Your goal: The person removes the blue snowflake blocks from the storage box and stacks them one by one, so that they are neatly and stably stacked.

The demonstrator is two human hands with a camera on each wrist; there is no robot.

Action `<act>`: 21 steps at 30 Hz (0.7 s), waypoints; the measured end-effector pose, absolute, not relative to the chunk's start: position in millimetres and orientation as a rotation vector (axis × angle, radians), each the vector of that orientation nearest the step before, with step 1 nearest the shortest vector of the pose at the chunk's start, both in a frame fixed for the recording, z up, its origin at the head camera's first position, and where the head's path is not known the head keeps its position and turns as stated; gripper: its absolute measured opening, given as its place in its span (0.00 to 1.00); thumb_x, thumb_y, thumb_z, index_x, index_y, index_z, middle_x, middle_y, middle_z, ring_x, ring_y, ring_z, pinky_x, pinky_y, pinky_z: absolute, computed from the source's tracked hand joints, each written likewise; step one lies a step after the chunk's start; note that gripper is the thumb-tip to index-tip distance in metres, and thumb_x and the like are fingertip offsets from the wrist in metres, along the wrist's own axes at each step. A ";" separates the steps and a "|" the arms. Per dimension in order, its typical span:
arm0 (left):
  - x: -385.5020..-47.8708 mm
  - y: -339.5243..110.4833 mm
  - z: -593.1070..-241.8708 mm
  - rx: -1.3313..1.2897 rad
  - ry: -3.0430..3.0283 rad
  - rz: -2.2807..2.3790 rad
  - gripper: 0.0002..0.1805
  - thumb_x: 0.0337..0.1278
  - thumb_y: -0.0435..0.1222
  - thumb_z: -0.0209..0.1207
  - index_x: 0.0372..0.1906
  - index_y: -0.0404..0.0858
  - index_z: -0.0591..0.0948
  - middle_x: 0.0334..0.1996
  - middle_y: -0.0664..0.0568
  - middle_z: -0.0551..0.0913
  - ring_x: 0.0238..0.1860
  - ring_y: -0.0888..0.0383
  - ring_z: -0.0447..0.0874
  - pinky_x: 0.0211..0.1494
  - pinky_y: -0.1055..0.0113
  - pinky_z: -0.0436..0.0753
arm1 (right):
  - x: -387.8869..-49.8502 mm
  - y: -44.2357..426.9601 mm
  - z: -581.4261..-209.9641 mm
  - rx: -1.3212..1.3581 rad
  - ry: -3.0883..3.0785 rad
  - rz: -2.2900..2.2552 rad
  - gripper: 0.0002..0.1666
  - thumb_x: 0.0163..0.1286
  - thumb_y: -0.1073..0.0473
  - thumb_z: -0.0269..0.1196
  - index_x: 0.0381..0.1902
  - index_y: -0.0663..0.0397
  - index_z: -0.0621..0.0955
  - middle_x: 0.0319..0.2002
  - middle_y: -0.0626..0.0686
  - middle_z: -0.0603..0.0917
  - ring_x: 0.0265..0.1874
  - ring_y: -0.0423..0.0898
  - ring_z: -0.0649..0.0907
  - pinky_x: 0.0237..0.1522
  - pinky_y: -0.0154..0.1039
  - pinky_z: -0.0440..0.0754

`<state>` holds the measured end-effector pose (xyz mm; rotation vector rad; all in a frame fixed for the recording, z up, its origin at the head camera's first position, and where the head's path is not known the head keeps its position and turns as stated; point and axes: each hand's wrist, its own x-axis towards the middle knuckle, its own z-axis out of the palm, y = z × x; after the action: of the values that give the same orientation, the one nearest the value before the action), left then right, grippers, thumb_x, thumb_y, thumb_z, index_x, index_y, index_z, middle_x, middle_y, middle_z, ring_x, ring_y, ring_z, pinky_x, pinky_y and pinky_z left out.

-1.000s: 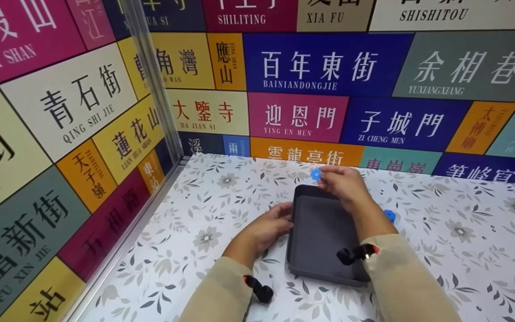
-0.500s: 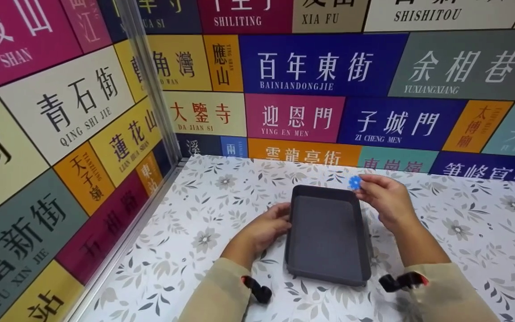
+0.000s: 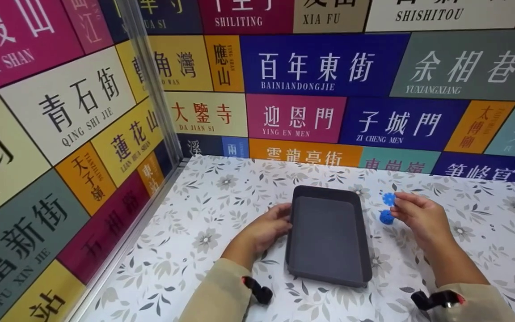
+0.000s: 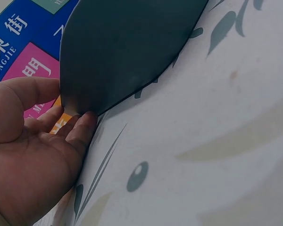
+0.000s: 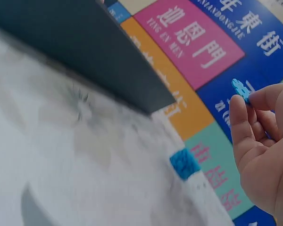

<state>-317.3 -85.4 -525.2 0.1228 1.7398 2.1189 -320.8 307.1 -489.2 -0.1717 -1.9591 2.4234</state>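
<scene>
A dark grey rectangular tray (image 3: 327, 237) lies on the patterned table. My left hand (image 3: 264, 228) holds its left side; in the left wrist view the thumb is at one edge of the tray's wall (image 4: 127, 52) and the fingertips are at the other. To the right of the tray, my right hand (image 3: 423, 219) pinches a small blue snowflake disc (image 3: 389, 199) between thumb and finger. Just below that disc in the head view, a chunky blue piece with a bumpy surface (image 3: 386, 217) sits on the table. In the right wrist view this blue piece (image 5: 185, 163) stands apart from the hand.
White cloth with grey leaves and flowers covers the table (image 3: 208, 192). A wall of coloured sign panels (image 3: 320, 62) stands behind it. Another panelled wall (image 3: 52, 147), edged by a metal rail, closes off the left side.
My right hand has carried the snowflake disc from beyond the tray's far edge to the right, then toward me beside the bumpy blue piece. My left hand and the tray have stayed in place.
</scene>
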 end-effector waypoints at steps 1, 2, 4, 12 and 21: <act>-317.0 -85.8 -525.1 0.118 1.742 2.120 0.41 0.59 0.21 0.56 0.81 0.36 0.66 0.79 0.41 0.70 0.73 0.46 0.77 0.74 0.57 0.76 | -321.1 309.6 -491.8 -0.195 -1.969 2.420 0.09 0.71 0.60 0.72 0.49 0.49 0.91 0.38 0.43 0.91 0.35 0.39 0.91 0.43 0.32 0.91; -316.7 -86.1 -524.9 0.113 1.743 2.120 0.41 0.59 0.21 0.56 0.81 0.37 0.66 0.79 0.41 0.70 0.73 0.46 0.77 0.75 0.56 0.75 | -321.8 311.9 -494.7 -0.221 -1.977 2.420 0.09 0.71 0.59 0.72 0.48 0.48 0.91 0.38 0.42 0.91 0.36 0.39 0.91 0.43 0.32 0.91; -316.2 -86.5 -524.4 0.108 1.746 2.118 0.41 0.60 0.21 0.56 0.81 0.38 0.67 0.79 0.42 0.71 0.74 0.46 0.76 0.76 0.55 0.75 | -323.7 315.8 -500.2 -0.287 -2.011 2.411 0.08 0.72 0.58 0.72 0.48 0.46 0.91 0.37 0.42 0.91 0.36 0.38 0.90 0.43 0.31 0.90; -316.5 -85.8 -524.6 0.111 1.738 2.122 0.41 0.59 0.22 0.56 0.80 0.37 0.68 0.79 0.42 0.71 0.73 0.47 0.77 0.77 0.55 0.75 | -331.7 326.9 -518.3 -0.411 -2.049 2.439 0.04 0.74 0.58 0.70 0.43 0.43 0.91 0.33 0.43 0.92 0.33 0.38 0.89 0.40 0.32 0.90; -316.4 -85.3 -525.1 0.108 1.744 2.116 0.40 0.59 0.22 0.57 0.80 0.37 0.68 0.78 0.42 0.72 0.72 0.48 0.78 0.74 0.57 0.76 | -334.3 328.5 -527.4 -0.448 -2.165 2.342 0.08 0.75 0.55 0.70 0.50 0.44 0.89 0.35 0.41 0.90 0.33 0.38 0.88 0.40 0.33 0.89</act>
<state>-316.4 -85.3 -525.1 0.1079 1.7435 2.1165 -334.3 328.5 -527.4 -0.4476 -2.1650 2.3425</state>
